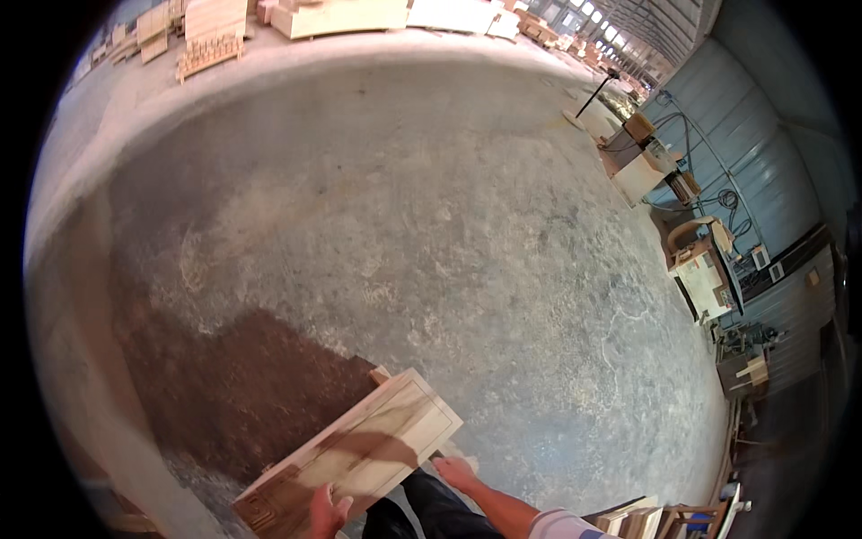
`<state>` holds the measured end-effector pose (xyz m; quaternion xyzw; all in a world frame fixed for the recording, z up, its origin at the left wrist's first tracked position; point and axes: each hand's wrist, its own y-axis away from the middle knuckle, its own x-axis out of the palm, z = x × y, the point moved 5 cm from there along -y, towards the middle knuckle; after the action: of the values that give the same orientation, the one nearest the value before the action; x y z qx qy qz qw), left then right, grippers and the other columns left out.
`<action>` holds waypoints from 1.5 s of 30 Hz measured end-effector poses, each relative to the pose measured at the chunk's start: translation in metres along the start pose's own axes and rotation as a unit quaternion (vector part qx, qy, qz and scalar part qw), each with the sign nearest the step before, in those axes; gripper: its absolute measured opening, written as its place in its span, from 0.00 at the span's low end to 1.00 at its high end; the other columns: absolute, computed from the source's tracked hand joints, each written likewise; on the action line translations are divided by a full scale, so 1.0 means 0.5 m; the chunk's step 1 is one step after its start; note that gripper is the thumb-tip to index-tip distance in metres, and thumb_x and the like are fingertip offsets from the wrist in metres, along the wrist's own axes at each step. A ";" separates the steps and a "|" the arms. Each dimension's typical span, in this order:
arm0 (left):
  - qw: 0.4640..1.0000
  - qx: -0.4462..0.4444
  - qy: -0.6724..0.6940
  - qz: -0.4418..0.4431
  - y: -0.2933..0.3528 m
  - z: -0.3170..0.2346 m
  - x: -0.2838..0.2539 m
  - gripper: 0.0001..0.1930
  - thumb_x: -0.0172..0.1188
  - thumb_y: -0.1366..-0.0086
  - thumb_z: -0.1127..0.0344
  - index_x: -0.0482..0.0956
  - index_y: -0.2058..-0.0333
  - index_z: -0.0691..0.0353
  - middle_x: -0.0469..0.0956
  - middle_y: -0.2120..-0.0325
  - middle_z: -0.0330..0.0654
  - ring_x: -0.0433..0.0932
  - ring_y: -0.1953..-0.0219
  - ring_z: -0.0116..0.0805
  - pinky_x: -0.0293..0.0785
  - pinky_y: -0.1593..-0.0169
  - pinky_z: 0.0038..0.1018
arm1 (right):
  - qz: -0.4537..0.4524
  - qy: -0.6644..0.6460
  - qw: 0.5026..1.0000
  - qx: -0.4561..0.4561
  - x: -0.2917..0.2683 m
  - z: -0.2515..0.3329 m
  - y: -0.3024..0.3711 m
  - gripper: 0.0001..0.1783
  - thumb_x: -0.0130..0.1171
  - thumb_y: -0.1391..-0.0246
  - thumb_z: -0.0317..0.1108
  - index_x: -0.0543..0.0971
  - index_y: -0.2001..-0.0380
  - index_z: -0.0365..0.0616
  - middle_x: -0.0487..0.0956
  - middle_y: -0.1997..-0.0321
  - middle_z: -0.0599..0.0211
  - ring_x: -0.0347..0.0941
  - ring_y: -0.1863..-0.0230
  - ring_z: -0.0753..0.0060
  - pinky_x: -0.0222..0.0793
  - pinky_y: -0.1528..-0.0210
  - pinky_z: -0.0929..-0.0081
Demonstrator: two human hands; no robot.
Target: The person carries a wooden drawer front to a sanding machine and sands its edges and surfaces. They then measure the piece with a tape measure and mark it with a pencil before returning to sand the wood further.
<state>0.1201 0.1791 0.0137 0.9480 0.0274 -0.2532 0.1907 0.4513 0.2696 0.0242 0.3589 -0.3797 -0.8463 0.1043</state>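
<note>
A long pale wooden panel [359, 449], with grooved frame lines and a carved corner at its lower left end, lies at an angle in front of my legs. My left hand [329, 512] is closed at its near edge, thumb uppermost. Beyond the panel's right end, close to my knee, is my right hand [458, 472] with its fingers curled. Something small and pale shows beside those fingers, too unclear to name. A short wooden piece [380, 374] sticks out from behind the panel's far edge. Whatever supports the panel is hidden beneath it.
Grey concrete floor [431, 225] stretches ahead, with a dark brown patch [242, 386] beyond the panel. Stacked timber [341, 16] lines the far side. Along the right wall stand machines [705, 278], cables and a black pole [594, 94]. Wooden boards [628, 518] lie at lower right.
</note>
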 end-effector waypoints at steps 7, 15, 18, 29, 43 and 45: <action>0.956 -0.253 0.096 0.112 0.174 0.032 -0.142 0.22 0.58 0.44 0.59 0.72 0.57 0.71 0.76 0.68 0.49 0.77 0.64 0.40 0.73 0.63 0.33 | 0.013 -0.072 0.994 0.087 -0.061 -0.035 0.116 0.29 0.46 0.48 0.56 0.78 0.83 0.39 0.77 0.83 0.67 0.74 0.80 0.73 0.71 0.71 0.74; 0.977 -0.178 0.098 0.055 0.155 0.073 -0.231 0.18 0.57 0.43 0.60 0.76 0.60 0.70 0.76 0.68 0.46 0.74 0.66 0.37 0.71 0.62 0.32 | -0.063 -0.091 0.993 0.033 -0.060 -0.099 0.180 0.30 0.45 0.48 0.59 0.77 0.81 0.41 0.74 0.84 0.69 0.73 0.81 0.73 0.70 0.76 0.74; 0.986 -0.094 0.134 -0.016 0.181 0.058 -0.265 0.17 0.58 0.42 0.59 0.76 0.59 0.66 0.76 0.68 0.44 0.74 0.66 0.39 0.71 0.62 0.32 | -0.066 -0.079 0.995 -0.006 -0.083 -0.074 0.173 0.28 0.45 0.48 0.58 0.78 0.79 0.42 0.75 0.83 0.67 0.74 0.80 0.71 0.70 0.75 0.72; 0.893 -0.296 0.329 -0.083 0.474 0.192 -0.156 0.13 0.54 0.38 0.57 0.72 0.64 0.61 0.74 0.73 0.42 0.75 0.72 0.34 0.73 0.72 0.28 | 0.001 -0.050 0.993 -0.108 -0.106 -0.008 0.156 0.24 0.45 0.49 0.53 0.80 0.74 0.43 0.80 0.77 0.61 0.77 0.74 0.62 0.70 0.68 0.66; 0.895 -0.303 0.320 -0.061 0.588 0.134 0.029 0.20 0.52 0.37 0.56 0.70 0.54 0.66 0.75 0.60 0.48 0.77 0.61 0.38 0.75 0.61 0.30 | -0.139 -0.092 0.985 -0.050 -0.213 -0.389 0.107 0.19 0.53 0.53 0.47 0.80 0.76 0.42 0.79 0.80 0.61 0.76 0.78 0.70 0.71 0.73 0.69; 0.903 -0.279 0.322 -0.057 0.587 0.128 0.033 0.18 0.52 0.37 0.57 0.71 0.54 0.64 0.76 0.62 0.45 0.76 0.63 0.35 0.75 0.62 0.29 | -0.159 -0.091 0.981 -0.067 -0.219 -0.393 0.139 0.17 0.54 0.54 0.45 0.80 0.78 0.41 0.79 0.80 0.60 0.76 0.79 0.70 0.71 0.74 0.70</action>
<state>0.1482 -0.1171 0.0565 0.8826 0.2111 0.0736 0.4136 0.6585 0.1593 0.0428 0.3282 -0.2685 -0.9046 -0.0431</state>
